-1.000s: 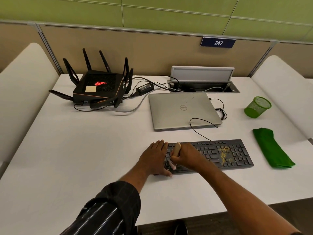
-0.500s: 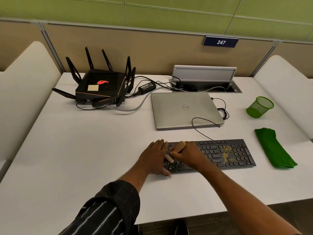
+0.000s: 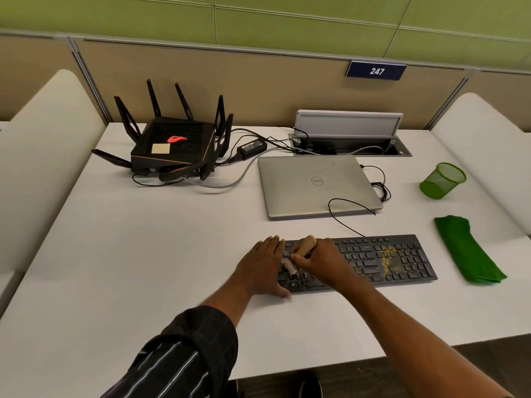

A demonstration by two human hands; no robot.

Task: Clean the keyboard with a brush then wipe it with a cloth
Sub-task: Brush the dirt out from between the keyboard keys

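My left hand (image 3: 263, 265) lies flat with fingers spread on the left end of the black keyboard (image 3: 370, 258), pinning it to the white tabletop (image 3: 143, 254). My right hand (image 3: 320, 261) has its grip closed around a wooden-handled brush (image 3: 301, 249), bristles down on the left-side keys. Yellowish crumbs (image 3: 388, 259) sit on the right-hand keys. The folded green cloth (image 3: 465, 249) lies just right of the keyboard. Further back there's a closed Dell laptop (image 3: 316, 186), a green mesh cup (image 3: 442, 180) and a black router (image 3: 175, 147).

right hand (image 3: 319, 261) in a closed grip on brush (image 3: 301, 249) — bristles down on keyboard (image 3: 373, 261), left hand (image 3: 263, 265) flat beside
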